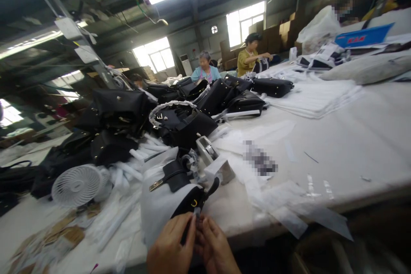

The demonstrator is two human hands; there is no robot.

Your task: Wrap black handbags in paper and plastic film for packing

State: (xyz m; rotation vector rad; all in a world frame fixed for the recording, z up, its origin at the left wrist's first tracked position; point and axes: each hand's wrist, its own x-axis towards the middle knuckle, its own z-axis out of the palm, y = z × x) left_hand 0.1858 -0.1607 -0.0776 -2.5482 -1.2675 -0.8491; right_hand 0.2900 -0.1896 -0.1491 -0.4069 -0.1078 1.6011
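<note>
A black handbag partly covered in white wrapping point(150, 214) lies at the table's near edge. Its black flap point(176, 175) with a gold clasp is uppermost, and a gold ring point(194, 203) sits at the strap end point(212, 188). My left hand point(173, 239) and my right hand point(213, 244) meet just below that ring, fingers pinched together. Between the fingertips shows a small greyish translucent strip point(197, 211), against the bag's side. What lies lower between my palms is hidden.
A tape dispenser point(207, 150) stands just behind the bag. Black handbags point(122, 111) are heaped at the back left. A white fan point(77, 186) and white rolls lie left; white sheets point(314, 100) lie right. Two co-workers point(205, 72) sit across the table.
</note>
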